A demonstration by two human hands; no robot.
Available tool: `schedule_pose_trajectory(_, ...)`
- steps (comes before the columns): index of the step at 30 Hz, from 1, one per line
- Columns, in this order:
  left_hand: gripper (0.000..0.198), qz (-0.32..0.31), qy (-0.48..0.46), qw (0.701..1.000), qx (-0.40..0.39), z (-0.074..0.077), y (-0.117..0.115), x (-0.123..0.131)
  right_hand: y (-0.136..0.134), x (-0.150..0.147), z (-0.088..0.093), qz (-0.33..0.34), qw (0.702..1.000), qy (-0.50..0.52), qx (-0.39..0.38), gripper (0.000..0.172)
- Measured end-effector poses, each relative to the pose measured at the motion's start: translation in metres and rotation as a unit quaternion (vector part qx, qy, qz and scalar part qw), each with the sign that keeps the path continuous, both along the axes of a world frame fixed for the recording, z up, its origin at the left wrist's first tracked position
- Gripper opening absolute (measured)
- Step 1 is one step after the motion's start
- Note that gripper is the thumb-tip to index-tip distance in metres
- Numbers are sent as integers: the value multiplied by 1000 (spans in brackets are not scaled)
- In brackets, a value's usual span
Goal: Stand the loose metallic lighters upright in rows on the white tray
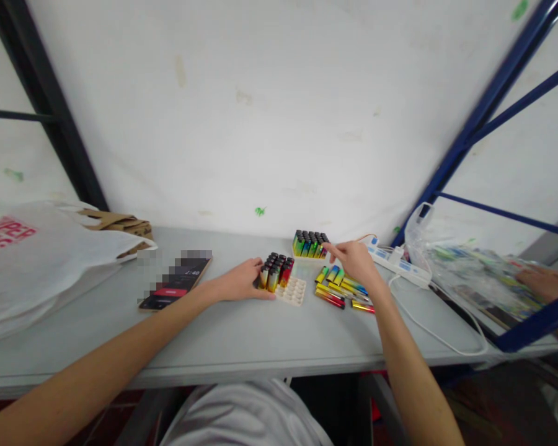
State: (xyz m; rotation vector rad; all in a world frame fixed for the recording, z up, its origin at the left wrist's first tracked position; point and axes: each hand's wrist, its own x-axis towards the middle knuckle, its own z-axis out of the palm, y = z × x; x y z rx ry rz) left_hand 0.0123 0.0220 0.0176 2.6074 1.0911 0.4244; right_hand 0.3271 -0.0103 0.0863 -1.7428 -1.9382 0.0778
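Note:
A pale tray with round cups (296, 291) lies on the table, its left part filled with upright black-topped lighters (273, 272) in red and yellow. My left hand (242, 280) grips this tray's left side, thumb along the front edge and fingers behind. Further back stands a second group of upright lighters (309, 244), green, blue and yellow, packed closely in a pale holder. At its right corner, my right hand (353, 259) pinches what looks like a reddish lighter, mostly hidden by the fingertips. Several loose lighters (337, 285) lie below my right hand.
A phone (179, 282) lies left of my left hand, near a white plastic bag (51, 266) and folded cardboard (121, 226). On the right are a power strip (400, 263), a white cable (428, 331), a blue rack post (465, 136), clear plastic packaging (488, 282) and another person's hand (542, 282).

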Motion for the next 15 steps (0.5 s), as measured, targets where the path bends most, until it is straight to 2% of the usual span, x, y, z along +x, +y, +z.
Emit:
schedule_pose_trajectory(2,60,10,-5,1000,6,-1,0,0,7,15,-4,-85,995,-46,-4,74)
schedule_pose_trajectory(4,63,17,-8,1000,10,-2,0,0,14,26,-15,-129,989,-76,-16,71)
schedule_pose_trajectory(9,65,21,-17,1000,1,0,-1,0,31,40,-49,-87,983,-126,-98,37)
schedule_pose_trajectory(12,62,17,-11,1000,-8,0,-1,-1,35,40,-61,-68,981,-138,-114,36)
schedule_pose_trajectory(15,58,8,-21,1000,-5,-1,1,-2,36,36,-66,-52,983,-148,-101,36)
